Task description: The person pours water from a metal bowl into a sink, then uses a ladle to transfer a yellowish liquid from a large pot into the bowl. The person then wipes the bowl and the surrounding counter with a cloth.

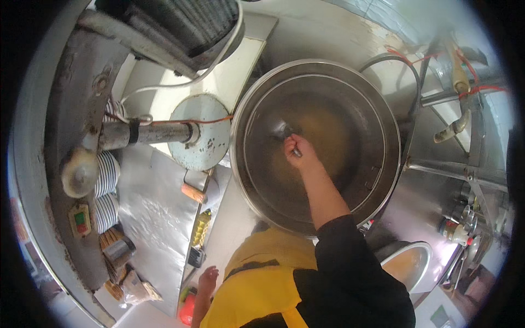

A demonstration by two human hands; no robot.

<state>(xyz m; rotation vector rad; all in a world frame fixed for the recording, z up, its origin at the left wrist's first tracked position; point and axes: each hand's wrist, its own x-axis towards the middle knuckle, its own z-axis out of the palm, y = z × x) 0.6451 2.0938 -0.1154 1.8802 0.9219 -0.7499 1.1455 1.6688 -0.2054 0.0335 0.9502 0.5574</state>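
Note:
A large round metal pot [257, 76] stands in front of me, with a murky brownish liquid [328, 131] inside. My right hand [302, 153] reaches over its near rim and is closed around a metal-handled utensil [281, 130]. The butt of the handle pokes out of my fist; the shiny head, low in the pot, is too blurred to name. My left hand [208, 280] hangs at my side, left of my yellow apron [262, 290]. Its fingers are loosely bent and a little apart, and I see nothing in them.
Left of the pot is a round metal plate [210, 147] on a thick pipe. Stacked plates [107, 175] and a wooden-handled tool [194, 193] lie further left. A white-rimmed tub [424, 257] stands near right. A tap-like pipe [454, 128] juts in at far right.

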